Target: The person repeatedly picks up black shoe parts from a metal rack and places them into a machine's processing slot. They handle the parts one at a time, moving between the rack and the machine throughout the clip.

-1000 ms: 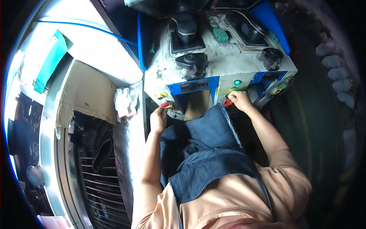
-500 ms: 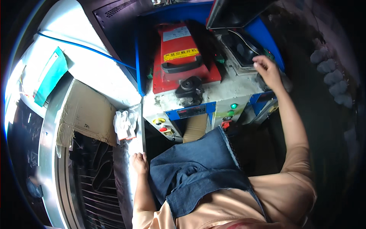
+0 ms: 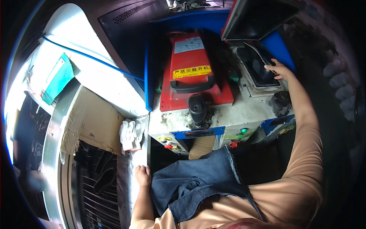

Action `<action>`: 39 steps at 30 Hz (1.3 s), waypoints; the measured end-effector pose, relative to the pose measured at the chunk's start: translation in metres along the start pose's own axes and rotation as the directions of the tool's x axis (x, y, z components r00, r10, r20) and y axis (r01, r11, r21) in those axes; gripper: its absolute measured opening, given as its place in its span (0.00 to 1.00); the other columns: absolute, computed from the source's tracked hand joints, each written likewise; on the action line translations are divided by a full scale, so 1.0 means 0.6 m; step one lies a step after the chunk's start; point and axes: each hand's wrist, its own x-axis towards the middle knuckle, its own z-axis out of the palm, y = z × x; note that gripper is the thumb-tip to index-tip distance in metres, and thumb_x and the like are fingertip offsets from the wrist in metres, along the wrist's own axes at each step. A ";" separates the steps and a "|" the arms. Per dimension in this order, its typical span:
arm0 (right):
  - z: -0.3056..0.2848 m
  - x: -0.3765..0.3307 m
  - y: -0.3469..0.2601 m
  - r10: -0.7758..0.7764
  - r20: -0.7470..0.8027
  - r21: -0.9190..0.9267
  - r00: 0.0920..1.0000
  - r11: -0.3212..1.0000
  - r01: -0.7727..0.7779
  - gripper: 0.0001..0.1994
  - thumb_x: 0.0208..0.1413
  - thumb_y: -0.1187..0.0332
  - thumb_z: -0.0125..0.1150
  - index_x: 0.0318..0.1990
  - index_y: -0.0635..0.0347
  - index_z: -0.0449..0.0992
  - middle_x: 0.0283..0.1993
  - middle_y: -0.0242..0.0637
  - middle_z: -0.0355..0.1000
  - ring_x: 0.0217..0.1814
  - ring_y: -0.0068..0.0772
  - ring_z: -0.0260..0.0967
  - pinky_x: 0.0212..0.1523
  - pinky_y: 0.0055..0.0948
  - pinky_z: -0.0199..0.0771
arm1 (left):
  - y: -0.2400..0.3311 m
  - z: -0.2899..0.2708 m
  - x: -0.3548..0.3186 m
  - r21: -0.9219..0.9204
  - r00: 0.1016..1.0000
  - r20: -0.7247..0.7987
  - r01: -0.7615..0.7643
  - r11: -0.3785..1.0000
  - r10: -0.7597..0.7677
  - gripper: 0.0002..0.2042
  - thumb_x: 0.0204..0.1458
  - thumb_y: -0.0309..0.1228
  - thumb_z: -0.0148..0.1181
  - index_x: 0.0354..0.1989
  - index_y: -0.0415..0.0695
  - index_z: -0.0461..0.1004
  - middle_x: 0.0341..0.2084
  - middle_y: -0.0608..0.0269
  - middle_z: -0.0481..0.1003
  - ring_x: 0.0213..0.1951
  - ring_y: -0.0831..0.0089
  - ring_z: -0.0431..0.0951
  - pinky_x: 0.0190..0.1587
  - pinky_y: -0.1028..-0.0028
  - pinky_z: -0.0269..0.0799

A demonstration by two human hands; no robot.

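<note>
Your right hand (image 3: 281, 71) is at the right edge of the machine's open tray (image 3: 263, 91), its fingers part-curled beside a thin strip (image 3: 260, 56); you can't tell whether they grip it. The tray has a black hollow (image 3: 249, 63) with the strip along its edge, under a raised lid (image 3: 261, 21). Left of it, a red lid (image 3: 190, 86) is down, hiding what lies beneath. Your left hand (image 3: 143, 175) rests on the ledge (image 3: 131, 162), fingers bent, nothing visible in them, near white gloves (image 3: 131, 136). The rack (image 3: 100, 204) beside it holds dark, sole-shaped pieces (image 3: 105, 180).
</note>
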 end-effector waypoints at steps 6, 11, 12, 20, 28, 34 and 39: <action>0.028 0.013 -0.012 -0.147 -0.142 -0.017 0.979 0.989 0.146 0.49 0.38 0.56 0.77 0.71 0.47 0.59 0.65 0.45 0.67 0.62 0.47 0.69 0.60 0.43 0.70 | 0.005 -0.003 0.003 0.058 1.000 0.017 0.003 0.998 -0.004 0.12 0.55 0.34 0.59 0.23 0.40 0.73 0.28 0.50 0.71 0.36 0.51 0.71 0.42 0.55 0.67; 0.048 0.018 -0.043 -0.405 -0.381 -0.127 0.831 0.913 0.387 0.36 0.36 0.69 0.75 0.60 0.52 0.74 0.50 0.45 0.78 0.50 0.36 0.76 0.53 0.31 0.73 | 0.002 0.006 0.004 0.044 0.999 0.031 0.031 0.999 -0.033 0.12 0.55 0.35 0.58 0.24 0.40 0.73 0.29 0.50 0.71 0.37 0.50 0.71 0.43 0.55 0.67; 0.043 0.010 -0.053 -0.422 -0.406 -0.134 0.811 0.905 0.404 0.35 0.36 0.69 0.75 0.60 0.52 0.74 0.49 0.45 0.78 0.50 0.35 0.76 0.53 0.31 0.73 | 0.000 0.008 0.003 0.040 0.999 0.026 0.034 0.999 -0.035 0.13 0.55 0.35 0.58 0.24 0.40 0.73 0.29 0.50 0.71 0.38 0.50 0.71 0.44 0.55 0.67; -0.001 -0.224 -0.114 -0.529 -0.222 0.306 0.819 0.760 0.574 0.32 0.45 0.71 0.70 0.62 0.56 0.71 0.49 0.39 0.76 0.49 0.28 0.74 0.53 0.25 0.69 | 0.001 0.010 0.002 0.008 1.000 0.020 0.022 1.000 -0.022 0.15 0.56 0.38 0.59 0.24 0.40 0.73 0.28 0.50 0.72 0.37 0.50 0.71 0.43 0.55 0.67; 0.142 -0.479 -0.039 -0.562 -0.256 0.782 0.787 0.358 0.510 0.32 0.49 0.66 0.68 0.64 0.65 0.67 0.59 0.40 0.71 0.61 0.32 0.68 0.64 0.33 0.65 | 0.127 -0.065 0.022 -0.711 0.943 0.331 0.276 0.647 -0.038 0.17 0.59 0.41 0.61 0.34 0.36 0.77 0.31 0.55 0.77 0.36 0.65 0.77 0.41 0.68 0.72; 0.377 -0.563 -0.046 -0.629 0.133 0.943 0.766 0.317 0.096 0.36 0.52 0.61 0.66 0.67 0.65 0.62 0.64 0.40 0.67 0.66 0.35 0.65 0.68 0.37 0.62 | 0.326 -0.175 0.004 -0.898 0.847 0.116 0.313 -0.310 0.518 0.52 0.49 0.56 0.67 0.74 0.43 0.43 0.71 0.52 0.55 0.70 0.61 0.56 0.70 0.57 0.50; 0.525 -0.677 -0.100 -0.721 0.344 0.866 0.601 0.492 0.094 0.39 0.52 0.61 0.67 0.69 0.66 0.57 0.60 0.38 0.68 0.63 0.29 0.65 0.65 0.28 0.61 | 0.276 -0.226 -0.045 -0.664 0.894 0.442 0.382 -0.643 0.074 0.29 0.52 0.38 0.69 0.61 0.43 0.66 0.52 0.60 0.75 0.53 0.68 0.76 0.57 0.65 0.73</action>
